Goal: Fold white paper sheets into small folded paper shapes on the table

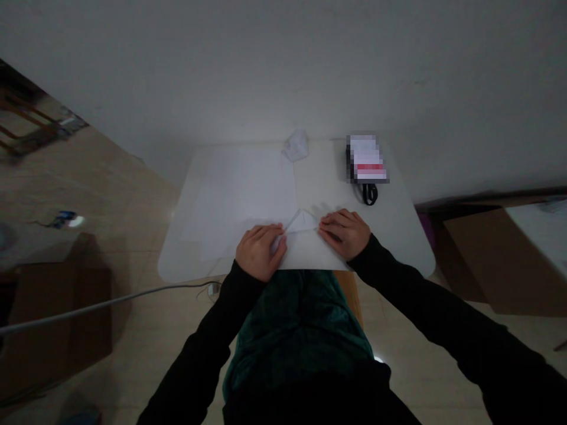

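Note:
A small piece of folded white paper (303, 222) with a pointed top lies near the front edge of the white table. At its left corner, my left hand (261, 251) pinches the paper between thumb and fingers. My right hand (345, 232) grips the opposite corner, its fingertips pressed together there. Flat white sheets of paper (234, 195) spread over the left half of the tabletop, partly under my left hand. Farther back, against the wall, sits another folded white paper shape (296, 146).
A pixelated box-like item (367, 158) stands at the table's back right, with a looped black strap (370, 193) beside it. The wall (283, 71) closes off the back of the table (390, 248). Cardboard boxes (509, 260) stand on the floor at right; a grey cable (133, 296) crosses at left.

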The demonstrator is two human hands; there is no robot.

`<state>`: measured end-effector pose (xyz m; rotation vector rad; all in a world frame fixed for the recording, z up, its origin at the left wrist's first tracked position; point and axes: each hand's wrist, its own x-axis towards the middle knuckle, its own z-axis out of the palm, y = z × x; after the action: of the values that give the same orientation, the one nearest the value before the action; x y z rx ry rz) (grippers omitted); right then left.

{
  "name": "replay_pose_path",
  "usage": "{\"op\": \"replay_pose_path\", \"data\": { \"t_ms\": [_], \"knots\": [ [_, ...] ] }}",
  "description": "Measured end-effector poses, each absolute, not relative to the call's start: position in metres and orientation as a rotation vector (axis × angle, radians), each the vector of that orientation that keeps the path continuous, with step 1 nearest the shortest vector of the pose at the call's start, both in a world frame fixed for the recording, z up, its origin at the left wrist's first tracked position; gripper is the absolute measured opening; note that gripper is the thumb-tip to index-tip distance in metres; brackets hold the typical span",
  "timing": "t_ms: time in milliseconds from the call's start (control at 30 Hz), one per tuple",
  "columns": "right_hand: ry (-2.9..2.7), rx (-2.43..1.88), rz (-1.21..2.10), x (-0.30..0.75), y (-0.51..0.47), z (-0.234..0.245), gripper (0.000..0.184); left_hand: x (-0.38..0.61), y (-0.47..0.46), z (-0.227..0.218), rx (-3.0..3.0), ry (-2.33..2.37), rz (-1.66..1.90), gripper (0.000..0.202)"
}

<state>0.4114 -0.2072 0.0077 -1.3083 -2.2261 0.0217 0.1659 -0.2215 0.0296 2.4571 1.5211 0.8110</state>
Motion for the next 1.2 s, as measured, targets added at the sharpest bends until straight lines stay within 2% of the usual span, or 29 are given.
{"op": "replay_pose_path", "data": {
  "t_ms": [200, 300, 367, 433, 600, 667, 733, 767, 833, 933, 1067, 1200],
  "knots": [
    [-2.21, -1.354, 0.236, 0.406, -0.182, 0.013, 0.028, 0.206, -0.183, 0.038, 2.337, 1.728, 0.459, 0.048],
    [-2.05, -1.369, 0.473, 0.407, -0.171, 0.014, 0.023, 0.215, -0.171, 0.036, 2.268, 1.718, 0.331, 0.043],
    [-1.879, -1.38, 0.669, 0.407, -0.165, 0.014, 0.029, 0.214, -0.167, 0.035, 2.27, 1.686, 0.336, 0.039],
    [-1.735, -1.371, 0.86, 0.404, -0.16, 0.015, 0.039, 0.21, -0.163, 0.036, 2.311, 1.623, 0.399, 0.033],
    [-1.624, -1.189, 1.207, 0.389, -0.135, 0.028, 0.046, 0.198, -0.138, 0.053, 2.006, 1.385, 0.684, 0.014],
    [-1.501, -1.136, 1.147, 0.38, -0.119, 0.034, 0.053, 0.198, -0.119, 0.063, 1.823, 1.34, 0.977, 0.024],
    [-1.432, -1.112, 1.074, 0.372, -0.103, 0.035, 0.05, 0.201, -0.1, 0.066, 1.691, 1.3, 1.235, 0.036],
    [-1.404, -1.103, 1.036, 0.368, -0.096, 0.034, 0.048, 0.204, -0.09, 0.065, 1.633, 1.26, 1.292, 0.034],
    [-1.329, -1.096, 0.966, 0.363, -0.085, 0.028, 0.047, 0.209, -0.075, 0.055, 1.55, 1.193, 1.279, 0.03],
    [-1.289, -1.109, 0.919, 0.36, -0.079, 0.015, 0.047, 0.216, -0.061, 0.033, 1.432, 1.172, 1.29, 0.035],
    [-1.262, -1.137, 0.936, 0.361, -0.08, 0.008, 0.047, 0.216, -0.051, 0.012, 1.218, 1.122, 1.368, 0.019],
    [-1.251, -1.187, 1.008, 0.362, -0.084, 0.014, 0.042, 0.211, -0.048, 0.008, 1.113, 1.054, 1.436, 0.026]
  ]
}}
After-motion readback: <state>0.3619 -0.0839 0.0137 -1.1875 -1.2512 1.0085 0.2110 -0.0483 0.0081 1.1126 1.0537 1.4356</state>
